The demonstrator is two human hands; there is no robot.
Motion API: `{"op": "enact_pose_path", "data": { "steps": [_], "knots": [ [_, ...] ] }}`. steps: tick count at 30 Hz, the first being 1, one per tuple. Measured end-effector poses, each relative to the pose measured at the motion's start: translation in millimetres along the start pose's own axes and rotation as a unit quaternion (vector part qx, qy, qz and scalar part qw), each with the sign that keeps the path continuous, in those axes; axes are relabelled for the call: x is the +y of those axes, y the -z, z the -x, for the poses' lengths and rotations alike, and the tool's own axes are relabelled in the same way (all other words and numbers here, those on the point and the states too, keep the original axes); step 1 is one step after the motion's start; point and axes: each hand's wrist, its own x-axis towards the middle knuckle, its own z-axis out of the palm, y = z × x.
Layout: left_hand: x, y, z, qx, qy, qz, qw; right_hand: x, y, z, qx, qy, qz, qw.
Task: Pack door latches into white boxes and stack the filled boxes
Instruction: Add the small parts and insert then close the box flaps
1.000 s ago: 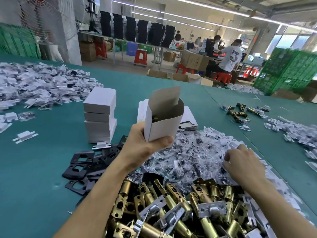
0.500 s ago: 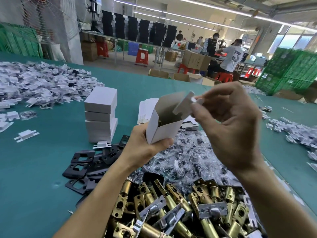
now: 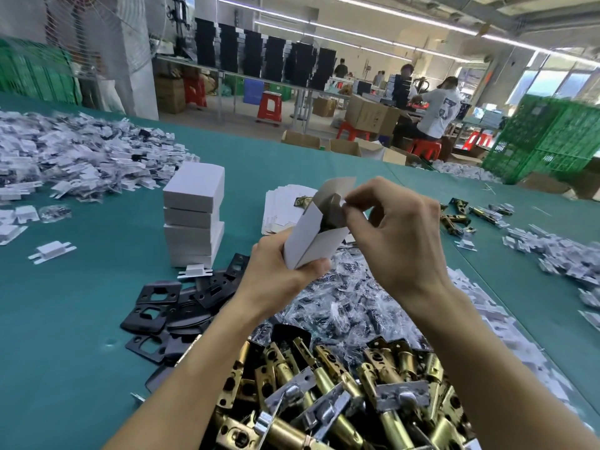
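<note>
My left hand grips the white box at its bottom, tilted above the counter; my right hand pinches a flap at its open top. A stack of closed boxes stands on the left, and the brass latches lie heaped under my arms

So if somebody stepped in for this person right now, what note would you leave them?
Left hand grips the open white box; right hand pinches its top flap. Something dark sits inside. Closed boxes stand stacked on the green table, left of the hands; loose latches lie heaped nearest the camera. Done: several boxes stacked. Left: close this box, stack it, pack more.
</note>
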Motion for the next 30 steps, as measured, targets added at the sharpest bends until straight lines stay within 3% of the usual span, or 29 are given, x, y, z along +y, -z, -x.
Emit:
{"op": "enact_pose_path", "data": {
  "steps": [6, 10, 17, 20, 26, 28, 30],
  "knots": [
    [-2, -1, 0, 0.005, -0.009, -0.019, 1.0, -3, 4, -3, -0.021, -0.02, 0.02, 0.999],
    [-1, -3, 1, 0.022, -0.031, -0.014, 0.999, -6, 10, -7, -0.08, -0.067, 0.017, 0.994],
    [6, -5, 4, 0.032, -0.068, 0.057, 0.996, -20, 19, -5, -0.159, -0.017, 0.135, 0.978],
    [6, -1, 2, 0.04, -0.054, 0.043, 0.997, -18, 18, -4, -0.221, -0.041, 0.109, 0.968],
    [3, 24, -8, 0.155, 0.014, 0.035, 0.987, 3, -5, 6, -0.063, -0.074, -0.053, 0.994],
    [6, 39, -12, 0.198, 0.019, 0.041, 0.979, 11, -19, 10, -0.132, -0.117, -0.046, 0.983],
    [10, 53, -14, 0.235, 0.018, 0.018, 0.972, 13, -34, 15, -0.318, -0.125, -0.004, 0.94]
  ]
}}
